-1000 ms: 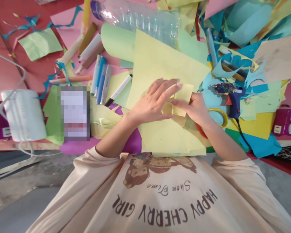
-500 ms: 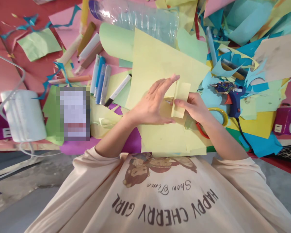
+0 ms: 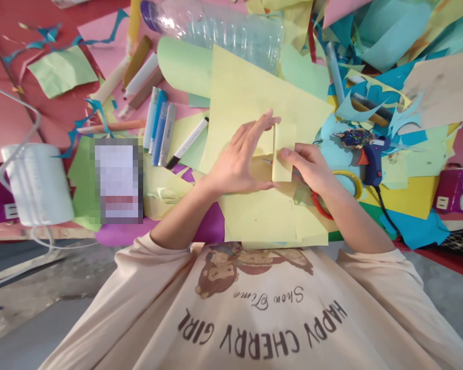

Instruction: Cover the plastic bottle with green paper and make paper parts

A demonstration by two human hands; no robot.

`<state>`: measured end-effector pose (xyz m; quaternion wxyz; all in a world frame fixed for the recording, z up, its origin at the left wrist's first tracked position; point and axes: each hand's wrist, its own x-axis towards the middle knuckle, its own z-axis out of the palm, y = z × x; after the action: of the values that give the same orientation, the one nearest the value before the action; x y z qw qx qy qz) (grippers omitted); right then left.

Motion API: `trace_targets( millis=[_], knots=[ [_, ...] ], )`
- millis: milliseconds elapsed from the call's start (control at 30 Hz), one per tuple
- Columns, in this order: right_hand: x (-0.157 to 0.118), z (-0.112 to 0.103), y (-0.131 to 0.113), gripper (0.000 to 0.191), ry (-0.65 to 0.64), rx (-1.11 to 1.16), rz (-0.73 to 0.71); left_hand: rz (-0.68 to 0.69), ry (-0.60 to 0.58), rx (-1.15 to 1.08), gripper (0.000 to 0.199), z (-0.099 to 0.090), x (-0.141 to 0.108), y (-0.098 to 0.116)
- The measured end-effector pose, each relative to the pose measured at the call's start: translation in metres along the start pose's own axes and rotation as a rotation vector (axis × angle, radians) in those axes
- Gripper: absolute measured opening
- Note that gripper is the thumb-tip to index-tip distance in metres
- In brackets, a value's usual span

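Note:
A small pale yellow folded paper piece [image 3: 284,162] stands between my hands, above a large yellow sheet [image 3: 239,92]. My right hand [image 3: 308,163] pinches its right side, thumb on the front face and fingers behind. My left hand [image 3: 243,156] is spread in a wide C, fingertips at the piece's upper left corner and thumb at its lower left corner, steadying the folded edge. More yellow paper [image 3: 258,221] lies under my wrists, near the table's front edge.
Right of my hands are yellow-and-red scissors [image 3: 349,180] and a blue glue gun [image 3: 374,162]. Markers [image 3: 164,133] and a phone [image 3: 119,180] lie left. A plastic bottle [image 3: 219,31] is at the back, a white device [image 3: 38,182] far left, with paper scraps around.
The folded paper piece has shifted slightly left and turned more upright. My left fingertips have moved left and now meet its upper corner.

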<state>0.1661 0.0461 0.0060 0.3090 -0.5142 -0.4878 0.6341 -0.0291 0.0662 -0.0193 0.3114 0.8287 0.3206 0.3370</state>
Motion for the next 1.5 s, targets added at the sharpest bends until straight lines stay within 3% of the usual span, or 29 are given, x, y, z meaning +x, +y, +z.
trace_targets(
  millis=[233, 467, 733, 900, 1333, 1500],
  knots=[
    [0.000, 0.001, -0.003, 0.051, 0.058, -0.028, -0.065, 0.153, -0.037, 0.148, 0.103, -0.004, 0.001, 0.000],
    [-0.003, 0.004, 0.001, 0.049, 0.097, -0.073, -0.104, 0.185, -0.020, 0.261, 0.108, 0.001, -0.001, -0.008],
    [-0.001, 0.006, 0.005, 0.039, 0.145, -0.182, -0.110, 0.148, -0.084, 0.340, 0.096, 0.001, -0.002, -0.003],
    [0.000, 0.005, 0.005, 0.039, 0.089, -0.123, -0.111, 0.203, -0.045, 0.375, 0.099, 0.001, -0.002, -0.002],
    [0.002, 0.001, 0.008, 0.030, -0.065, -0.081, -0.090, 0.209, -0.027, 0.255, 0.103, 0.006, -0.002, -0.006],
    [0.000, 0.002, 0.006, 0.030, -0.098, -0.104, -0.103, 0.136, 0.055, 0.060, 0.101, 0.005, -0.002, 0.000]
  ],
)
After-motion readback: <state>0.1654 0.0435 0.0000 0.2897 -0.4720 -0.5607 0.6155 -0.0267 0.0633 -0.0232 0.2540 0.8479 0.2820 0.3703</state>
